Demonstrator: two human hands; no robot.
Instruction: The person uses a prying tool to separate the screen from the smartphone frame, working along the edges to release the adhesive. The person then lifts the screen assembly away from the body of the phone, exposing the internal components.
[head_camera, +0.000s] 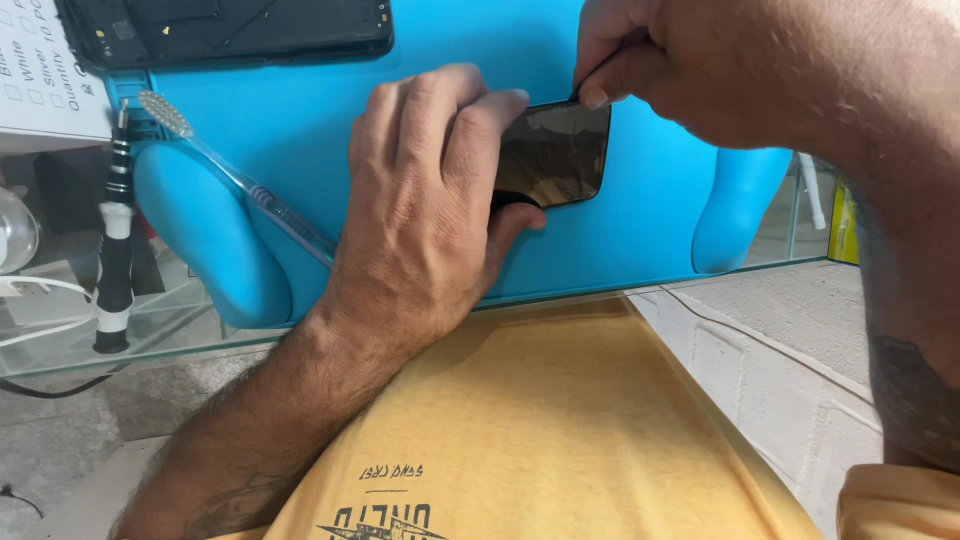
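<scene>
Clamped over the near end of a dark smartphone (555, 150), the left hand (430, 200) presses it flat on the blue silicone work mat (640, 230), fingers curled across the top and thumb tucked under the lower edge. Only the far part of the glass shows past the knuckles.

Left to right across the glass bench (60, 350):
- A precision screwdriver (115, 260) with black-and-white grip lies at the left, clear of both hands.
- A clear toothbrush (240, 180) rests diagonally on the mat, bristles toward the far left.
- An opened black device shell (230, 30) lies at the mat's far edge, internals exposed.
- The right hand (720, 70) pinches a thin dark tool against the phone's upper right corner; the tool tip itself is too small to identify.

Progress: the tool sits at the corner seam, and the phone appears unopened. Separation therefore seems at an early stage. No container with contents is visible.
</scene>
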